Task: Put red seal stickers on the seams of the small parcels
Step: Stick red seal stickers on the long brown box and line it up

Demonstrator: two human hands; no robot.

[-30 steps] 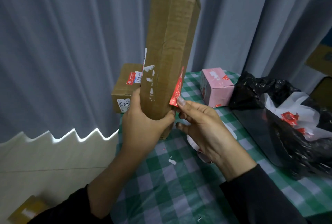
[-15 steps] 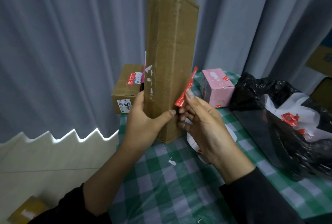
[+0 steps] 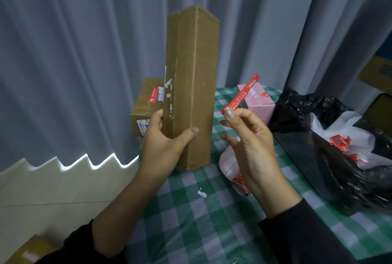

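Three parcels (image 3: 192, 85) (image 3: 146, 106) (one pink (image 3: 258, 102)), two hands (image 3: 165, 147) (image 3: 254, 153)

Left hand (image 3: 167, 145) is up in front of me, fingers wrapped round the far side of the tall parcel (image 3: 191, 85), thumb laid across its near face, forearm bare below a dark sleeve. My right hand (image 3: 252, 143) is raised just beside it, clear of the parcel, pinching the red seal sticker (image 3: 241, 94) by its lower end, other fingers loosely spread.
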